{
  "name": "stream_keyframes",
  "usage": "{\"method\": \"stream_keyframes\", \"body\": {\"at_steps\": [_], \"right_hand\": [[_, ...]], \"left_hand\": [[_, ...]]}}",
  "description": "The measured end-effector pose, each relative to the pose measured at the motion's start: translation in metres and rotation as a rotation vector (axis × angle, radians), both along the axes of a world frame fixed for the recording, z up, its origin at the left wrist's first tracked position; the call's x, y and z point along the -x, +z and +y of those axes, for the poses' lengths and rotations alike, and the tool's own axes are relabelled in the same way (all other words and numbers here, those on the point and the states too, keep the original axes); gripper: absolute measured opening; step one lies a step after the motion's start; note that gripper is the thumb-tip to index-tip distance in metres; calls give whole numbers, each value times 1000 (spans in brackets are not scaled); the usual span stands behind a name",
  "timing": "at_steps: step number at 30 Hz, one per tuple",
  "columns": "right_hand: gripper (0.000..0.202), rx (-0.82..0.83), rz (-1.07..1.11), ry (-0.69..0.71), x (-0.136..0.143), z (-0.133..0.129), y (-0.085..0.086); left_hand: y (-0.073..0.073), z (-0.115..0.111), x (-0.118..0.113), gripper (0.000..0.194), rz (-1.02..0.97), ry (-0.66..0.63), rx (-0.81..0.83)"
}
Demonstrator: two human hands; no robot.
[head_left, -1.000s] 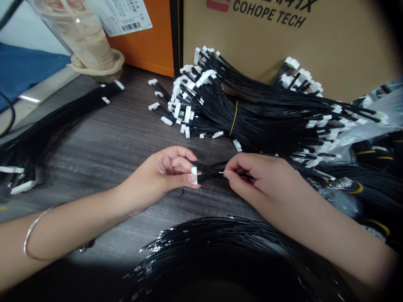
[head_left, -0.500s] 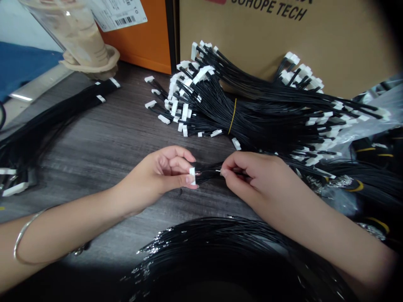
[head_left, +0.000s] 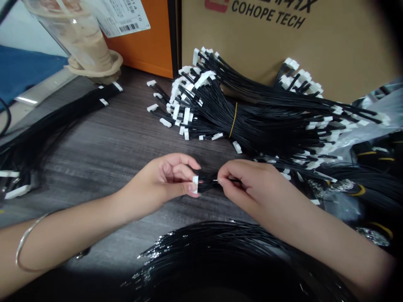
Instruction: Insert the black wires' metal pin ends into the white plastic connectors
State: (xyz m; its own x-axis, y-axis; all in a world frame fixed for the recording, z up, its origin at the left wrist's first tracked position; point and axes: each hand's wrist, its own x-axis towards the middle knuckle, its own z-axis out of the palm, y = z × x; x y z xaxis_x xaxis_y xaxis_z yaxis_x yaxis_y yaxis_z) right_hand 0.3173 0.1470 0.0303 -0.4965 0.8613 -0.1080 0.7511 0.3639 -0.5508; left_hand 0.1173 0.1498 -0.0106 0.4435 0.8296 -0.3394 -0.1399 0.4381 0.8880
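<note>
Between thumb and fingers, my left hand [head_left: 170,178] pinches a small white connector housing [head_left: 195,184] held upright. Black wires [head_left: 209,180] run from the housing's right side toward my other hand. My right hand [head_left: 248,182] is closed on a thin black wire, and its bare metal terminal [head_left: 215,180] sticks out to the left, a short gap from the housing. The rest of that wire is hidden by the right hand. Just beyond both hands lies a large bundle of black cables [head_left: 252,121] with white connectors, tied with a yellow band [head_left: 233,119].
Loose black wires with shiny tips [head_left: 189,247] fan out in front. More connector cables [head_left: 56,109] lie at left, near a drink cup [head_left: 88,46] in a holder. An orange box [head_left: 141,50] and a cardboard box [head_left: 252,46] stand behind. Plastic bags and banded wires [head_left: 362,184] lie right.
The whole view has shifted slightly, so the scene sits a little lower. My right hand's wire tip stays just apart from the housing; both hands keep their grips.
</note>
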Motion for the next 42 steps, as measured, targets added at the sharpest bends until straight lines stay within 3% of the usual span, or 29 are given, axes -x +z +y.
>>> {"method": "stream_keyframes", "body": {"at_steps": [7, 17, 24, 26, 30, 32, 38, 42], "right_hand": [[8, -47, 11, -32, 2, -2, -7], [15, -122, 139, -66, 12, -11, -26], [8, 8, 111, -142, 4, -6, -8], [9, -59, 139, -128, -2, -2, -2], [12, -420, 120, -70, -8, 1, 1], [13, -506, 70, -47, -7, -2, -2], [8, -295, 122, 30, 4, -9, -22], [7, -284, 212, 20, 5, -7, -26]], "left_hand": [[-2, 2, 1, 27, -78, 36, 62], [0, 2, 1, 27, -76, 34, 46], [-1, 2, -1, 31, -78, 48, 41], [-3, 2, 0, 31, -100, 58, 38], [-5, 3, 2, 29, -121, 50, 43], [-5, 3, 2, 29, -121, 39, 35], [-6, 3, -1, 29, -126, 36, 13], [-7, 3, -1, 29, -125, 29, 22]]}}
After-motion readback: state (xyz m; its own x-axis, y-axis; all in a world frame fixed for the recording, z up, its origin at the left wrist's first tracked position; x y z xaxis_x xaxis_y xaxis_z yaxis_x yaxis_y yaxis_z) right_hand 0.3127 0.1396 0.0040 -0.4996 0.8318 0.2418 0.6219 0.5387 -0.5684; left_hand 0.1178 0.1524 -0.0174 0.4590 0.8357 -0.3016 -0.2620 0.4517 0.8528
